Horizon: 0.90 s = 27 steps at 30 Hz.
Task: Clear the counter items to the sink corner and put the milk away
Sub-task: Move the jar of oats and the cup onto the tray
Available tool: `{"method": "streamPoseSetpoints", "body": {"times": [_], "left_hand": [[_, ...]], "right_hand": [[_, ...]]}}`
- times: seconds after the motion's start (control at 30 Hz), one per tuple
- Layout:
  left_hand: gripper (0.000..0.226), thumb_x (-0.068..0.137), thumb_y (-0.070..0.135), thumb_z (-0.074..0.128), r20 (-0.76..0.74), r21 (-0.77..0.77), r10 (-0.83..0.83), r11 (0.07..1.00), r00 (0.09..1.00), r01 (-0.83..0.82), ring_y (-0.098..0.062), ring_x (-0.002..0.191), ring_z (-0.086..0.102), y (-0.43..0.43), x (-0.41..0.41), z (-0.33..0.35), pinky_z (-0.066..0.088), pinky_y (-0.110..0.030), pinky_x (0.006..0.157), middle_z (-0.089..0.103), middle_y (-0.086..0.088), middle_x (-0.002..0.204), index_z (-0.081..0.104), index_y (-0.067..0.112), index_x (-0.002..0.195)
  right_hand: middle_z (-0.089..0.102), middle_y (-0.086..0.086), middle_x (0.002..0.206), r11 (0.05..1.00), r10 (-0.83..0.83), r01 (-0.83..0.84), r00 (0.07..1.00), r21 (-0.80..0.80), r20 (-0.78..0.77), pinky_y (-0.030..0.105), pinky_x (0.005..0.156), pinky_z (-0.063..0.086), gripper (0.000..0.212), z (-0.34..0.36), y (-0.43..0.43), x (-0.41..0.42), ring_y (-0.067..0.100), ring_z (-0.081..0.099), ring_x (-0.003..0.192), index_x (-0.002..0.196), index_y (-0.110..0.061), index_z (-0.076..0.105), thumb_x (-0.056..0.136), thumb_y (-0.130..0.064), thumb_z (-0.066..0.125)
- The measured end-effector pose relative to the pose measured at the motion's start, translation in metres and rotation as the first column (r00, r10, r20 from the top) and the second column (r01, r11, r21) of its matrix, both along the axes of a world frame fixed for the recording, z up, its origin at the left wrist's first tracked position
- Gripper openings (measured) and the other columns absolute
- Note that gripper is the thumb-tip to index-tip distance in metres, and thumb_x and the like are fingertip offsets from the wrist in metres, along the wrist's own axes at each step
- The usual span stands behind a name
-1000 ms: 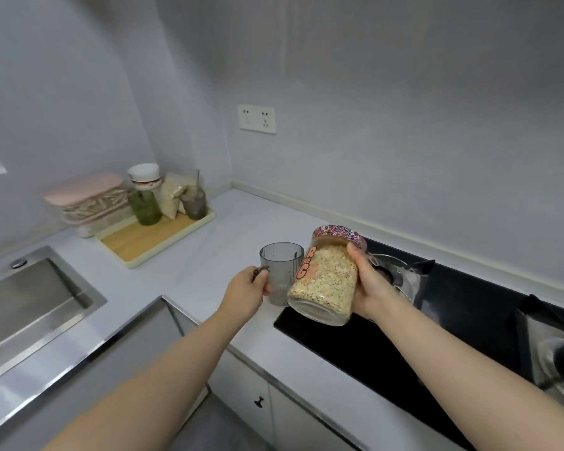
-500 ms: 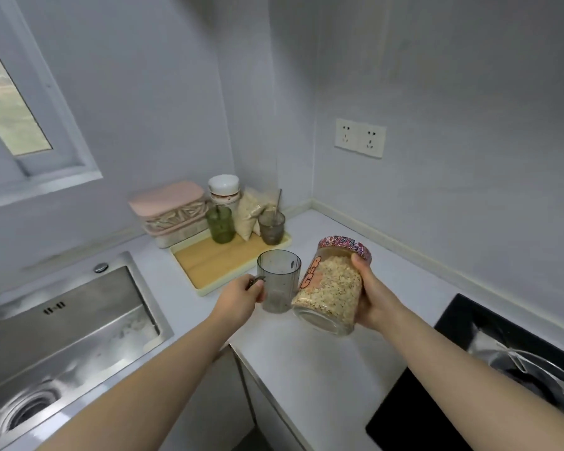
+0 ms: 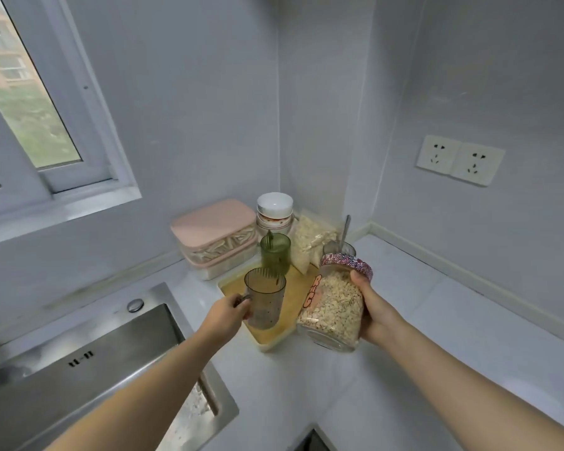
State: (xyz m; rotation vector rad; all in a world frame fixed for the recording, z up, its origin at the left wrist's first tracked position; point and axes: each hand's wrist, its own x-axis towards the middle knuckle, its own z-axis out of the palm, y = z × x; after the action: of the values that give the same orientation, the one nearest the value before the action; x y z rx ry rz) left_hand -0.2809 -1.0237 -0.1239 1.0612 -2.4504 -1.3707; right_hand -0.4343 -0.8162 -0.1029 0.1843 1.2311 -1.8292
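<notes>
From the head camera I look down into the corner where two runs of white counter meet.

My left hand is curled round the handle of a smoky grey plastic cup. The cup stands upright over the near left part of a pale wooden board. I cannot tell whether its base touches the wood.

My right hand wraps the side of a glass jar of oats, with one fingertip up at the rim of the patterned pink lid. The jar is tilted, base toward me and lid toward the wall. It hangs in the air over the right edge of the board, just beside the grey cup but apart from it.

A green cup stands on the far end of the board, right behind the grey one. To its right leans a clear bag of flakes. A small glass with a spoon in it shows partly behind the jar lid.

Left of the board sits a box with a pink lid. Behind the green cup is a white-capped jar, tight in the corner.

The steel sink fills the lower left, and my left forearm crosses its near corner. A window is above it. A double wall socket sits on the right wall, well apart from everything on the counter.
</notes>
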Motion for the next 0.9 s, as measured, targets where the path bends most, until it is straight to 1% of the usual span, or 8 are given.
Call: {"method": "streamPoseSetpoints", "body": {"times": [0.1, 0.2, 0.3, 0.53, 0.6, 0.73, 0.83, 0.9], "left_hand": [[0.022, 0.096, 0.019, 0.045, 0.007, -0.013, 0.023, 1.000, 1.000, -0.023, -0.018, 0.071, 0.050, -0.044, -0.005, -0.009, 0.036, -0.027, 0.060, 0.064, -0.009, 0.087, 0.056, 0.010, 0.079], [0.019, 0.096, 0.021, 0.045, 0.041, 0.009, 0.029, 1.000, 0.999, -0.029, -0.017, 0.070, 0.049, -0.074, -0.015, -0.022, 0.034, -0.025, 0.057, 0.058, -0.006, 0.080, 0.058, 0.008, 0.087], [0.019, 0.096, 0.021, 0.045, 0.056, 0.056, 0.025, 0.998, 0.998, -0.028, -0.022, 0.078, 0.051, -0.091, -0.025, -0.036, 0.037, -0.031, 0.065, 0.054, -0.007, 0.082, 0.057, 0.006, 0.096], [0.032, 0.099, 0.019, 0.041, 0.102, 0.042, -0.016, 0.999, 0.995, 0.011, -0.028, 0.100, 0.056, -0.120, -0.046, -0.049, 0.038, -0.029, 0.081, 0.061, -0.014, 0.115, 0.053, 0.007, 0.126], [0.030, 0.099, 0.020, 0.041, 0.125, 0.028, -0.016, 1.000, 0.992, 0.013, -0.031, 0.104, 0.056, -0.128, -0.051, -0.052, 0.038, -0.030, 0.082, 0.061, -0.016, 0.115, 0.054, 0.006, 0.123], [0.015, 0.098, 0.019, 0.042, 0.109, -0.021, -0.007, 1.000, 0.994, 0.009, -0.025, 0.087, 0.054, -0.137, -0.063, -0.052, 0.040, -0.033, 0.075, 0.060, -0.009, 0.094, 0.055, 0.012, 0.101], [0.015, 0.098, 0.020, 0.045, 0.127, -0.070, -0.020, 0.997, 0.992, 0.029, -0.022, 0.081, 0.053, -0.142, -0.069, -0.054, 0.038, -0.031, 0.069, 0.060, -0.006, 0.086, 0.056, 0.013, 0.091], [0.019, 0.096, 0.024, 0.047, 0.143, -0.140, -0.006, 0.990, 0.990, 0.026, -0.023, 0.082, 0.056, -0.144, -0.071, -0.054, 0.037, -0.029, 0.067, 0.064, -0.006, 0.088, 0.061, 0.011, 0.096]], "right_hand": [[0.068, 0.015, 0.106, 0.999, -0.047, 0.047, 0.999, -0.007, -0.006, 0.046, 0.094, 0.045, 0.043, -0.007, -0.036, -0.003, 0.029, 0.062, 0.101, 0.108, -0.009, 0.059, 0.081, -0.042, 0.063], [0.066, 0.015, 0.114, 0.997, -0.074, 0.074, 0.997, -0.002, -0.018, 0.046, 0.100, 0.043, 0.056, -0.016, -0.061, -0.008, 0.029, 0.060, 0.109, 0.115, -0.009, 0.058, 0.071, -0.042, 0.067], [0.065, 0.015, 0.116, 0.995, -0.101, 0.101, 0.994, 0.005, -0.034, 0.045, 0.093, 0.046, 0.053, -0.022, -0.076, -0.014, 0.028, 0.060, 0.109, 0.117, -0.009, 0.057, 0.075, -0.040, 0.064], [0.068, 0.011, 0.102, 0.993, -0.099, 0.106, 0.987, 0.052, -0.126, 0.038, 0.070, 0.048, 0.024, -0.024, -0.099, -0.038, 0.024, 0.063, 0.092, 0.104, -0.011, 0.059, 0.091, -0.031, 0.054], [0.068, 0.010, 0.102, 0.991, -0.088, 0.105, 0.976, 0.077, -0.199, 0.036, 0.068, 0.050, 0.024, -0.027, -0.104, -0.043, 0.022, 0.065, 0.091, 0.107, -0.011, 0.059, 0.090, -0.027, 0.056], [0.067, 0.014, 0.113, 0.986, -0.081, 0.128, 0.931, 0.111, -0.355, 0.038, 0.076, 0.054, 0.039, -0.037, -0.116, -0.056, 0.027, 0.066, 0.100, 0.119, -0.009, 0.058, 0.084, -0.023, 0.065], [0.068, 0.013, 0.112, 0.983, -0.027, 0.096, 0.922, 0.159, -0.385, 0.042, 0.084, 0.053, 0.051, -0.047, -0.127, -0.061, 0.029, 0.065, 0.103, 0.121, -0.010, 0.057, 0.075, -0.029, 0.070], [0.069, 0.011, 0.110, 0.976, -0.003, 0.088, 0.921, 0.200, -0.389, 0.044, 0.085, 0.053, 0.055, -0.051, -0.132, -0.063, 0.028, 0.066, 0.101, 0.119, -0.011, 0.059, 0.071, -0.033, 0.074]]}}
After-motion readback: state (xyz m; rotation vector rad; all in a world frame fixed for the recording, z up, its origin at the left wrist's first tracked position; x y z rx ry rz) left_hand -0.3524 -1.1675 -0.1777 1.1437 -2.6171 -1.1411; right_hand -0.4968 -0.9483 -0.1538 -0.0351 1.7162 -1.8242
